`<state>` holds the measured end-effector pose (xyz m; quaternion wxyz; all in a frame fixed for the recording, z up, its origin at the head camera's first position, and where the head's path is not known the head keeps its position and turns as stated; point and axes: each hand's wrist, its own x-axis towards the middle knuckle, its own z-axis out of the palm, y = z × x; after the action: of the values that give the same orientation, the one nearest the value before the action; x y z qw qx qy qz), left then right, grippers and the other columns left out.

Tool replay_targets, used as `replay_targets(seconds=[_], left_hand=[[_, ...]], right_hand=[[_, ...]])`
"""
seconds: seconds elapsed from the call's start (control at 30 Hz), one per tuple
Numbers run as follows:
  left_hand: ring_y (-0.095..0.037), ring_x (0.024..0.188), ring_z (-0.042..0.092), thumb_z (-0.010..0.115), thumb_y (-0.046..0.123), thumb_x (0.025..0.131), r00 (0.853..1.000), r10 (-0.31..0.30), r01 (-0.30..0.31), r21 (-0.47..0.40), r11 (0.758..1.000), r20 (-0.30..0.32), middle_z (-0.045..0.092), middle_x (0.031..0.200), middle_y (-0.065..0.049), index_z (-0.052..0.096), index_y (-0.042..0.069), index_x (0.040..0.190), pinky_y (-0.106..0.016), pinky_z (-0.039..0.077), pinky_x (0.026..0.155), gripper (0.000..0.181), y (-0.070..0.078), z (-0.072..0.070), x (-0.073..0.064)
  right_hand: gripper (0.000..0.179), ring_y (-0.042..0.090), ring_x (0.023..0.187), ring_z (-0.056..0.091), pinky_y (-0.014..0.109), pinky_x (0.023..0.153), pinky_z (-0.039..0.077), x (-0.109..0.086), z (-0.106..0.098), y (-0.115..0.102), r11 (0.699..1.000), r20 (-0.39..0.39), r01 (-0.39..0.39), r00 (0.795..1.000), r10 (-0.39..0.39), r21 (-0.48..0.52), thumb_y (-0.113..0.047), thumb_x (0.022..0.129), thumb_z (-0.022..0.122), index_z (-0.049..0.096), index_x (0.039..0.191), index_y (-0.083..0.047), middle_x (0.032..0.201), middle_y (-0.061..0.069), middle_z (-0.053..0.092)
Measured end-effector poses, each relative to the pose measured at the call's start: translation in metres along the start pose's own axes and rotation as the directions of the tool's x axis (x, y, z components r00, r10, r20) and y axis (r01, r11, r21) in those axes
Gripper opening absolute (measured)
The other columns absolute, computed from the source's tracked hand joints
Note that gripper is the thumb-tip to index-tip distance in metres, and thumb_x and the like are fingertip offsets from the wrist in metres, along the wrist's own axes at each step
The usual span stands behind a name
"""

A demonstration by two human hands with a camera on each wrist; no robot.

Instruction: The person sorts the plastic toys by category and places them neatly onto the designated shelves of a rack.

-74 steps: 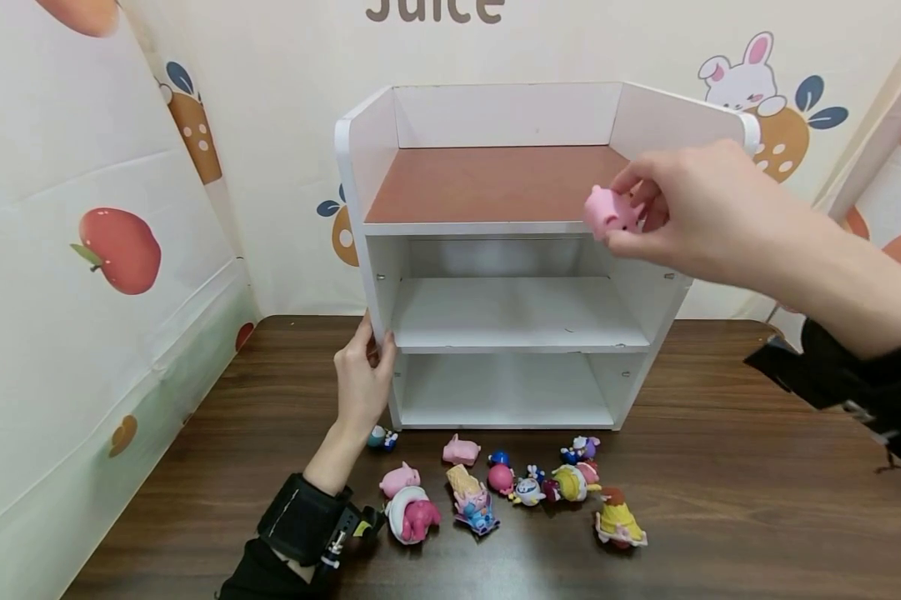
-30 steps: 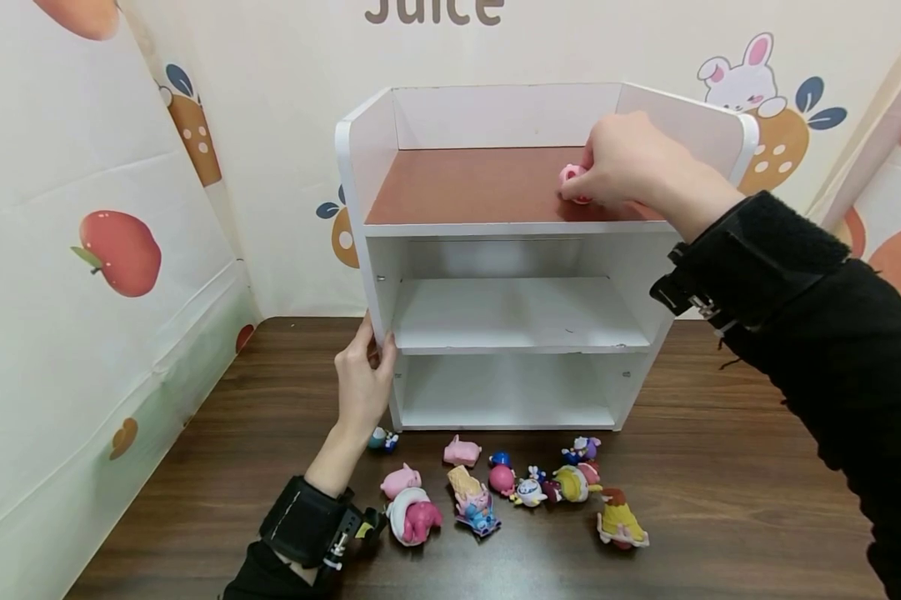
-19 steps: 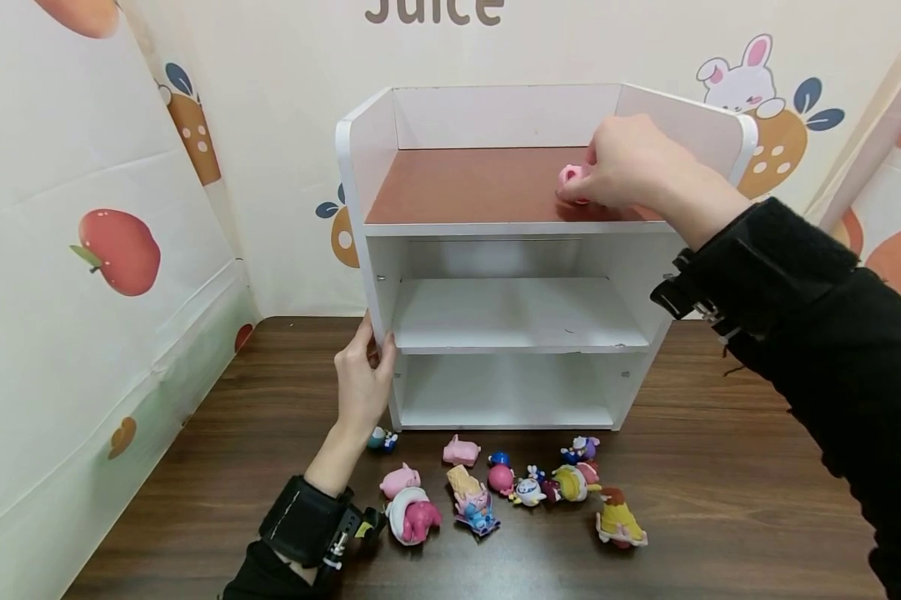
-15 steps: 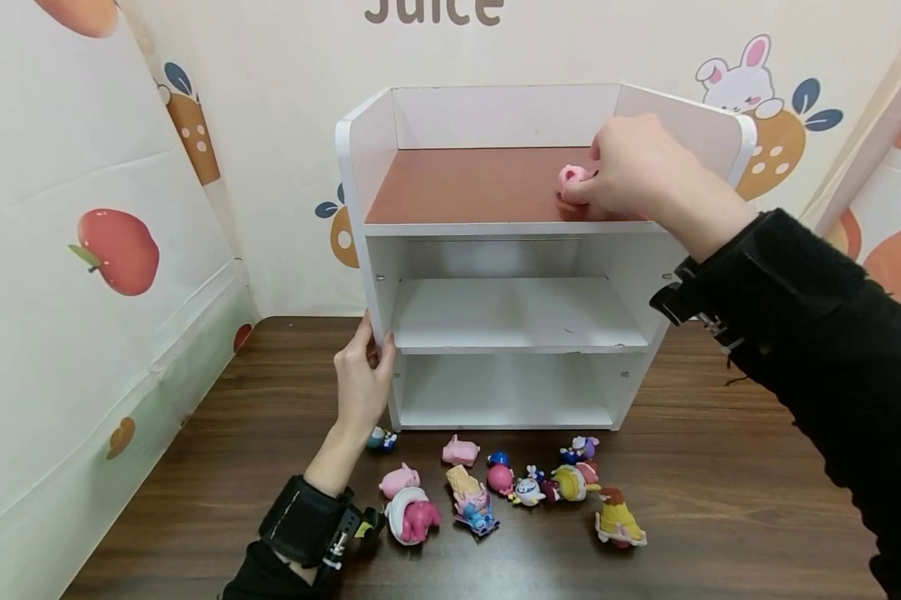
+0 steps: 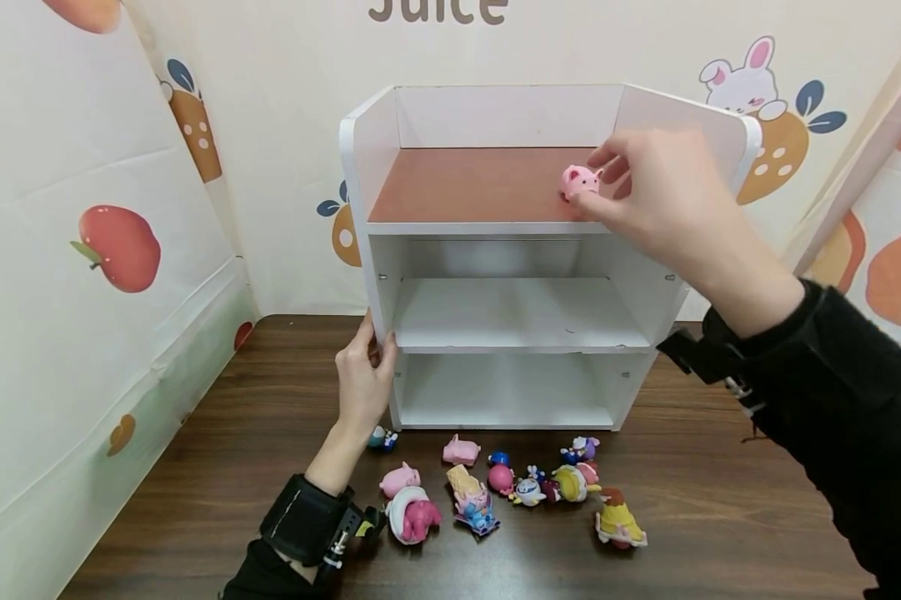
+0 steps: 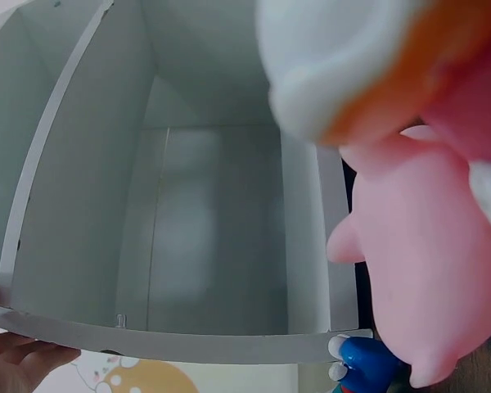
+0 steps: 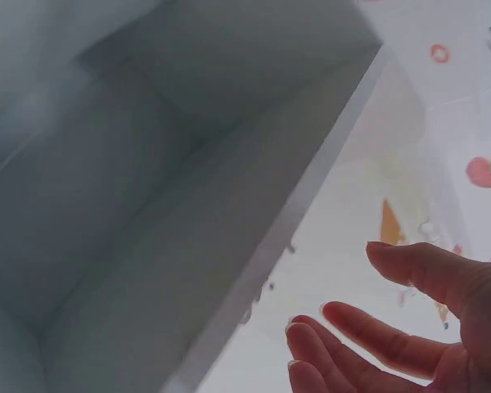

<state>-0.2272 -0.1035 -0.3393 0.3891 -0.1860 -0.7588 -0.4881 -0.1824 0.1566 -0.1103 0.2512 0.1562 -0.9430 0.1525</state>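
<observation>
On the brown top of the white shelf unit (image 5: 525, 229), near its front right, stands a small pink toy pig (image 5: 580, 182). My right hand (image 5: 668, 187) is just to the right of the pig, thumb and fingers spread apart; in the right wrist view that hand (image 7: 409, 327) has nothing between its fingers. With my left hand (image 5: 363, 379) I grip the front edge of the shelf's left side panel. Fingers of the left hand (image 6: 20, 356) show at the corner of the left wrist view.
Several toy figures lie on the wooden table before the shelf: pink pigs (image 5: 461, 451) (image 5: 400, 479), a white-and-pink figure (image 5: 414, 515), a figure in yellow (image 5: 619, 518) and a blue-based figure (image 5: 473, 500). Printed sheets (image 5: 270, 167) stand behind and to the left.
My right hand carried the pig from in front of the shelf onto its top, then let go and drew back slightly right. My left hand has stayed on the panel.
</observation>
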Motion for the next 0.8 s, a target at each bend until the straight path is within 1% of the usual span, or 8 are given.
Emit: replay_targets(seconds=[0.07, 0.13, 0.2, 0.3, 0.6, 0.7, 0.8], left_hand=[[-0.028, 0.083, 0.061, 0.052, -0.003, 0.085, 1.000, 0.001, -0.001, 0.000, 1.000, -0.002, 0.058, 0.107, -0.023, 0.043, -0.005, 0.128, -0.036, 0.052, 0.057, 0.044, 0.001, 0.000, 0.000], [-0.028, 0.083, 0.061, 0.052, -0.003, 0.085, 1.000, 0.002, -0.002, 0.000, 1.000, -0.003, 0.058, 0.106, -0.023, 0.043, -0.005, 0.127, -0.036, 0.052, 0.057, 0.044, 0.001, -0.001, 0.000], [-0.028, 0.083, 0.061, 0.052, -0.003, 0.085, 1.000, 0.002, -0.002, 0.002, 1.000, -0.003, 0.058, 0.106, -0.023, 0.043, -0.005, 0.127, -0.036, 0.052, 0.058, 0.044, 0.002, -0.001, 0.000], [-0.027, 0.082, 0.061, 0.052, -0.003, 0.085, 1.000, -0.002, 0.002, 0.004, 1.000, -0.002, 0.059, 0.106, -0.023, 0.044, -0.004, 0.127, -0.036, 0.052, 0.058, 0.043, 0.001, -0.001, 0.000], [-0.026, 0.081, 0.061, 0.052, -0.002, 0.085, 1.000, 0.002, -0.002, 0.002, 1.000, 0.000, 0.058, 0.107, -0.022, 0.043, -0.004, 0.128, -0.036, 0.052, 0.057, 0.044, 0.001, -0.001, 0.000], [-0.026, 0.081, 0.061, 0.052, -0.002, 0.085, 1.000, -0.001, 0.001, 0.001, 1.000, 0.002, 0.058, 0.107, -0.022, 0.043, -0.004, 0.128, -0.036, 0.052, 0.058, 0.044, 0.000, -0.002, 0.000], [-0.026, 0.080, 0.061, 0.052, -0.002, 0.085, 1.000, -0.002, 0.002, 0.003, 1.000, 0.003, 0.059, 0.107, -0.022, 0.043, -0.004, 0.128, -0.035, 0.053, 0.058, 0.043, 0.000, -0.002, -0.001]], right_hand=[[0.032, 0.024, 0.074, 0.059, 0.034, 0.066, 0.043, -0.007, 0.008, 0.005, 0.997, -0.056, 0.076, 0.995, -0.077, -0.018, -0.029, 0.083, 0.059, 0.063, 0.098, -0.001, 0.085, 0.014, 0.064], [0.025, 0.023, 0.073, 0.059, 0.035, 0.065, 0.045, -0.017, 0.014, 0.004, 0.994, -0.069, 0.111, 0.991, -0.111, -0.003, -0.022, 0.081, 0.062, 0.064, 0.096, -0.002, 0.084, 0.013, 0.064], [0.023, 0.022, 0.073, 0.059, 0.035, 0.065, 0.047, -0.026, 0.019, 0.002, 0.991, -0.074, 0.135, 0.988, -0.133, 0.025, -0.019, 0.080, 0.065, 0.064, 0.096, -0.003, 0.085, 0.011, 0.064], [0.021, 0.023, 0.075, 0.058, 0.038, 0.066, 0.048, -0.040, 0.026, -0.003, 0.987, -0.060, 0.143, 0.989, -0.138, 0.071, -0.013, 0.078, 0.067, 0.063, 0.095, -0.001, 0.087, 0.012, 0.063], [0.019, 0.018, 0.073, 0.055, 0.035, 0.064, 0.046, -0.075, 0.061, 0.003, 0.967, -0.070, 0.233, 0.972, -0.226, 0.104, -0.010, 0.076, 0.069, 0.064, 0.093, -0.003, 0.086, 0.007, 0.064], [0.019, 0.017, 0.073, 0.055, 0.033, 0.064, 0.046, -0.085, 0.074, 0.004, 0.962, -0.060, 0.243, 0.970, -0.237, 0.124, -0.009, 0.076, 0.069, 0.064, 0.093, -0.003, 0.086, 0.006, 0.064], [0.018, 0.016, 0.073, 0.056, 0.031, 0.062, 0.047, -0.093, 0.089, 0.005, 0.960, -0.030, 0.246, 0.969, -0.245, 0.134, -0.010, 0.076, 0.069, 0.064, 0.092, -0.004, 0.086, 0.005, 0.064]])
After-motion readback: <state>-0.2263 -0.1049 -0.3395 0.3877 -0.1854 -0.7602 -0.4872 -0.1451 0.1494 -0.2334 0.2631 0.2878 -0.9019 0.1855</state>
